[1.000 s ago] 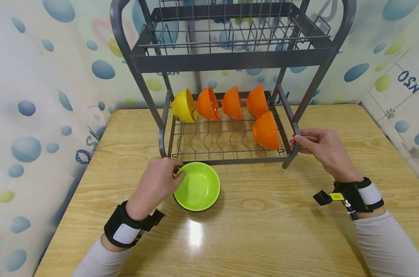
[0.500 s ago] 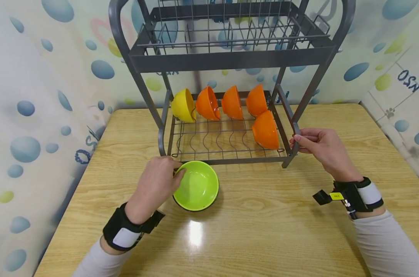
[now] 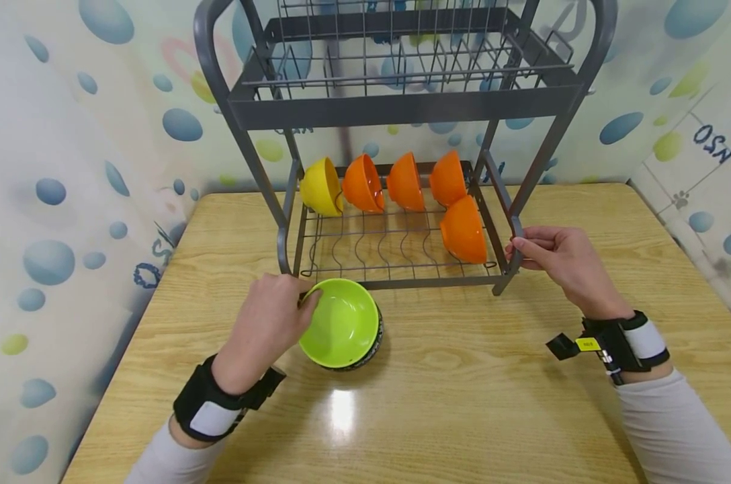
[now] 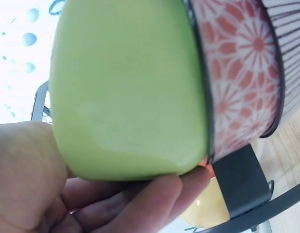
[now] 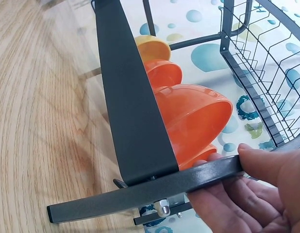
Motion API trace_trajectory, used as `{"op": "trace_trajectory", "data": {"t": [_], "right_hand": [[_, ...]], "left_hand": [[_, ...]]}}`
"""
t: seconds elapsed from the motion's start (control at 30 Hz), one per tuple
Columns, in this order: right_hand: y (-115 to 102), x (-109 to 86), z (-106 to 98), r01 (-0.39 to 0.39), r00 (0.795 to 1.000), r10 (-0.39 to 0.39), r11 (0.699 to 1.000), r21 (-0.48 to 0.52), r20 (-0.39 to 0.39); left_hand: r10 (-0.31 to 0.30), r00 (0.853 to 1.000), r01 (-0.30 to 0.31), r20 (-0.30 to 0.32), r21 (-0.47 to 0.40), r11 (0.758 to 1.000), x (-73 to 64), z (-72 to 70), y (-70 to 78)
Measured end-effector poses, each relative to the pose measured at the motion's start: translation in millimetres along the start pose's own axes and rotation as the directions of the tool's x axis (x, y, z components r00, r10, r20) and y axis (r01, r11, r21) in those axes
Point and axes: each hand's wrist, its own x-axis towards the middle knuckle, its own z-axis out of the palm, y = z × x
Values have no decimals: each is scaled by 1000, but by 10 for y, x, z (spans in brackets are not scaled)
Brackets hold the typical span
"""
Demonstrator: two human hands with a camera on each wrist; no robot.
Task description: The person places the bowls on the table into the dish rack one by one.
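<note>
2 patterns, a flowered band (image 4: 242, 68) and a striped band (image 4: 291, 43), show beside the green bowl (image 3: 341, 326) in your left wrist view alone; your head view looks into its shiny inside. Only your right wrist view catches the nut (image 5: 162, 208) on the side bar (image 5: 140, 195). Your left hand (image 3: 271, 316) pinches the bowl's left rim, just in front of the rack (image 3: 402, 109); your right hand (image 3: 562, 259) is clamped on that bar.

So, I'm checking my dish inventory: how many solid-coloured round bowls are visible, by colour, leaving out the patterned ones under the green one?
Glossy yellow round bowl: 1
Glossy orange round bowls: 4
Glossy lime-green round bowl, in the left hand: 1
Total: 6
</note>
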Motion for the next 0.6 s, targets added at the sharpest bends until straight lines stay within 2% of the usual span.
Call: {"op": "trace_trajectory", "data": {"t": [0.23, 0.6], "right_hand": [[8, 1, -9, -3, 1000, 3, 1000, 4, 0], [3, -13, 6, 1, 1000, -1, 1000, 8, 0]], "left_hand": [[57, 998, -58, -41, -31, 998, 22, -77, -57], [16, 1000, -15, 4, -136, 991, 89, -76, -126]]}}
